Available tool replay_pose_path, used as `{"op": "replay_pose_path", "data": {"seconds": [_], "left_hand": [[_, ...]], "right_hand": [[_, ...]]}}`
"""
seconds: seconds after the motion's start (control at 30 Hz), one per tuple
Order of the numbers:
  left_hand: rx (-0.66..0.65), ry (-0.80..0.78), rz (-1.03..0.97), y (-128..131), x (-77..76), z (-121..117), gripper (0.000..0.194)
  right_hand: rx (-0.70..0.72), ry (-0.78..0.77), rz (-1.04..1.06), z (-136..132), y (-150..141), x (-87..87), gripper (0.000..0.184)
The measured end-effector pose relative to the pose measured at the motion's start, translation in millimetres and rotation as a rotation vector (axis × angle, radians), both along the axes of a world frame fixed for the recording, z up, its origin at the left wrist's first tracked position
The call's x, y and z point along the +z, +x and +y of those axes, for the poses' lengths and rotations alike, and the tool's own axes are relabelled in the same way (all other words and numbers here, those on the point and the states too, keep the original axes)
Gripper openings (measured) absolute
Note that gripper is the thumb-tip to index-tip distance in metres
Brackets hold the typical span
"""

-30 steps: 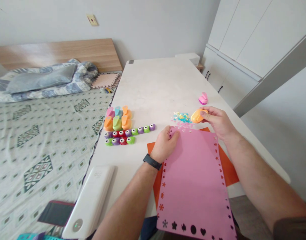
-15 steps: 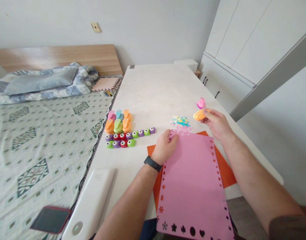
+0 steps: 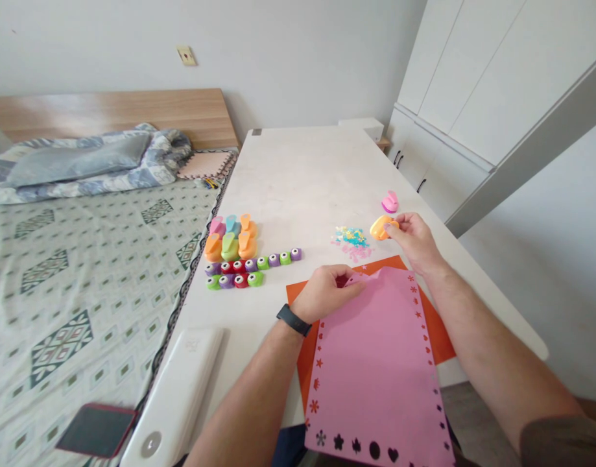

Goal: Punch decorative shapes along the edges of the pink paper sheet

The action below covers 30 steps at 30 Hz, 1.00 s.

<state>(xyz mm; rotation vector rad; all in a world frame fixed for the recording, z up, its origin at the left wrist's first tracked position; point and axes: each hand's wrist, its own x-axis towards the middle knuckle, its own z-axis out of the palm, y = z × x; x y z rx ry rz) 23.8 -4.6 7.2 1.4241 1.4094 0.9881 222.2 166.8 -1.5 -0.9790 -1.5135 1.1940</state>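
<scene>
My left hand (image 3: 329, 292), a black band on its wrist, pinches the upper left part of a pink sheet of paper (image 3: 375, 363). The sheet's top edge is bent there, and shapes are punched along its borders. Under it lies orange paper (image 3: 431, 327), and its near end reaches past the table edge. My right hand (image 3: 414, 240) grips a yellow-orange craft punch (image 3: 382, 227) at the right of the table. Just beyond that stands a pink craft punch (image 3: 390, 202). Small blue, yellow and pink paper cutouts (image 3: 353, 240) lie scattered between the sheet and my right hand.
Larger craft punches (image 3: 229, 246) and rows of small punches (image 3: 251, 264) stand on the left of the white table (image 3: 302, 168). A long white device (image 3: 181, 389) lies along the left edge. A phone (image 3: 97, 429) rests on the bed.
My left hand has bent the top edge of the pink sheet and moved slightly towards me. My right hand, with the punch, has shifted a little to the left.
</scene>
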Motion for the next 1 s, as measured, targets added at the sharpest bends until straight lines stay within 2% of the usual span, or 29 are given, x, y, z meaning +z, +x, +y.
{"op": "replay_pose_path", "data": {"seconds": [0.17,0.33,0.5,0.6,0.67,0.73,0.87,1.0], "left_hand": [[-0.099,0.005,-0.024,-1,2.7,-2,0.023],[-0.078,-0.007,0.020,0,1.8,-1,0.027],[-0.052,0.000,0.063,0,1.9,-1,0.027],[-0.053,0.021,0.065,0,2.7,-1,0.028],[-0.052,0.025,0.080,0,3.0,-1,0.029],[-0.041,0.022,0.095,-1,2.7,0,0.031],[-0.024,0.029,0.105,-1,0.8,1,0.035],[-0.021,0.028,0.108,-1,-1.2,1,0.034]], "right_hand": [[-0.052,-0.033,-0.024,0,-1,3.5,0.036],[-0.163,-0.012,-0.106,13,9,-1.9,0.028],[-0.304,0.068,-0.265,51,32,-8.0,0.025],[-0.323,0.101,-0.477,82,47,-3.8,0.027],[-0.313,0.110,-0.699,103,54,2.3,0.029],[-0.298,0.111,-0.802,121,58,9.5,0.031],[-0.247,0.110,-0.910,149,56,19.8,0.033],[-0.189,0.099,-0.982,168,44,19.8,0.041]]}}
